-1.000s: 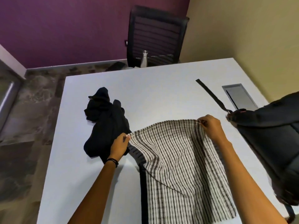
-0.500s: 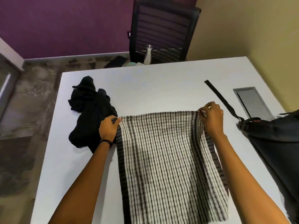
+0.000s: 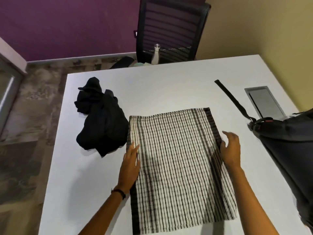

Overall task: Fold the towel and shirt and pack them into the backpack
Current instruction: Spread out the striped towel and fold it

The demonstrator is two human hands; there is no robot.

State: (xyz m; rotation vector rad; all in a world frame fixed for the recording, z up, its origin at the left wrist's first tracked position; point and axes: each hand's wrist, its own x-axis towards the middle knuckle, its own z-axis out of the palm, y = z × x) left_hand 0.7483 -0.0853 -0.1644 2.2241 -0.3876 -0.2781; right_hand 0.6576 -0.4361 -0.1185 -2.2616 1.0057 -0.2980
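In the middle of the white table (image 3: 169,85), a striped towel (image 3: 177,163), black lines on white, spread out flat, with a dark band down each long side. On the towel's left edge, the left hand (image 3: 130,165), laid flat with fingers straight and close together, resting on the cloth and holding nothing. Around that wrist, a thin black band (image 3: 119,192). At the towel's right edge, the right hand (image 3: 231,150), open too, fingers loose and a bit spread, gripping nothing. A little blurry there, so cannot tell whether touching the cloth or just above it. Left of the towel, a black shirt (image 3: 101,126), bunched up in a heap, not folded, just beside the towel's far left corner. On the right side of the table, a dark backpack (image 3: 291,150), big and partly out of the picture, near the towel but not touching it, and well apart from the shirt. From the top of the backpack, a long black strap (image 3: 232,99), lying straight on the table and pointing toward the far side. Just past the backpack, a grey metal flap (image 3: 265,102) set into the tabletop. Behind the far edge of the table, a black chair (image 3: 171,26) with a mesh back, and in front of it a small white bottle (image 3: 155,55) with a silver cap. Behind the chair, a purple wall (image 3: 67,22) on the left and a yellow wall (image 3: 262,39) on the right. Down on the left, a patchy grey-brown floor (image 3: 33,116).
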